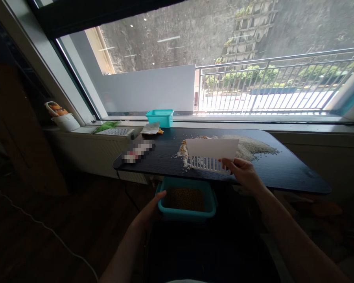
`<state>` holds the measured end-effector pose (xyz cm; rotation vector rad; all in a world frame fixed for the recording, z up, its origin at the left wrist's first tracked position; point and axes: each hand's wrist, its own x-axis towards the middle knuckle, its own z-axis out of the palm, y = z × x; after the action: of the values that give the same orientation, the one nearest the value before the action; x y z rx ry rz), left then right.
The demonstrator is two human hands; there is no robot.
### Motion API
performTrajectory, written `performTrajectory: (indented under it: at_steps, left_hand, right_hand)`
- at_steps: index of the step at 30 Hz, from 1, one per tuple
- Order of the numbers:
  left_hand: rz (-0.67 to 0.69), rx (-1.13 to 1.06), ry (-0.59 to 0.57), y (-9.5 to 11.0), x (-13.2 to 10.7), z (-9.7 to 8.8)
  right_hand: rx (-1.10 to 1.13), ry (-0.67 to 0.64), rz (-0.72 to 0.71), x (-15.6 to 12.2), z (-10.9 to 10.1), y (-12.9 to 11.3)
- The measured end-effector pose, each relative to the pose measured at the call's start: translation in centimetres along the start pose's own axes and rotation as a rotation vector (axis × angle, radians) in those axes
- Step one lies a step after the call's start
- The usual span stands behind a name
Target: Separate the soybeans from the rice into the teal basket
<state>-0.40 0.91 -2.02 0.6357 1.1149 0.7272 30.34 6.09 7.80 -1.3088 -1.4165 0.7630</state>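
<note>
**Right hand** (244,173): closed on the lower right corner of a white slotted scraper (212,151), held upright on the table (283,173), comb edge down.

**Left hand** (153,208): fingers curled over the left rim of a teal tub (186,215), held below the table edge and under the scraper. Brown grain (184,198) lies inside.

**Beyond the right hand**: a spread of white rice (250,147). Left of the scraper is a small mixed brown patch (183,148).

**Step, as judged**: combing grain toward the near edge, above the tub. A further stroke would call for the tub set squarely under the edge and the comb flat to the top.

**Far from both hands**: second tub (159,117) and packet (150,128).

**Writing**: none legible. The strip (137,151) left of the scraper is blurred.
</note>
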Motion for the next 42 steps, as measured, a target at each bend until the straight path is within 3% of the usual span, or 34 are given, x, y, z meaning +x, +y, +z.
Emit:
performTrajectory:
  at_steps: [7,14,21,25,30,36,42]
  left_hand:
    - [-0.010,0.006,0.016,0.1,-0.2,0.1]
    - [-0.002,0.005,0.023,0.2,-0.1,0.1]
    - [0.014,0.007,-0.019,0.1,-0.1,0.0]
    - [0.016,0.024,-0.001,0.1,-0.2,0.1]
    - [0.017,0.034,-0.010,0.3,-0.6,0.3]
    - [0.040,0.005,-0.046,0.4,-1.2,0.7]
    - [0.043,-0.005,-0.051,0.4,-1.1,0.5]
  right_hand:
    - [0.022,0.012,0.016,0.0,0.7,-0.5]
    - [0.030,0.064,0.046,-0.8,0.0,-0.9]
    - [0.052,0.049,0.083,-2.1,-0.1,1.1]
    - [0.059,0.066,0.066,-2.6,-0.3,0.9]
    - [0.061,0.234,0.003,-0.5,0.8,-0.3]
    - [0.050,0.198,0.001,2.9,2.9,0.6]
    - [0.061,0.152,0.007,3.3,3.2,1.0]
